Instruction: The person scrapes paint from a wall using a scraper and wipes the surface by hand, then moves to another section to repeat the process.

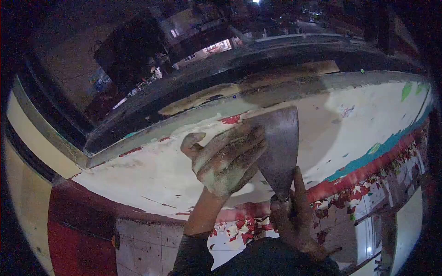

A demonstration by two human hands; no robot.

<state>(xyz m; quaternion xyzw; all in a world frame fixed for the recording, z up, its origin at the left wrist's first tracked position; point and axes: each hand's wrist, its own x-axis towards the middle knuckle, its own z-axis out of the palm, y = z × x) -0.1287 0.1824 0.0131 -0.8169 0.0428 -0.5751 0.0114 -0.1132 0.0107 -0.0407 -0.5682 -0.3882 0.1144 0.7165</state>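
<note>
My right hand (297, 218) is wrapped round the handle of a wide scraper (282, 145), one finger lying along the base of its blade. The flat metal blade points up and away from me, over the pale ledge (152, 179). My left hand (225, 158) is dusted white, its palm turned partly toward me. Its fingers stretch to the right, their tips right at the blade's left edge, while the thumb stands apart from them. Red patches and flaking paint mark the ledge around both hands.
Beyond the ledge runs a dark window sill (138, 131) with a brown strip (294, 72) on it; lit buildings show outside in the dark. Red and white paint flakes (246, 230) are scattered on the floor below. A teal and red band (368, 156) edges the ledge at right.
</note>
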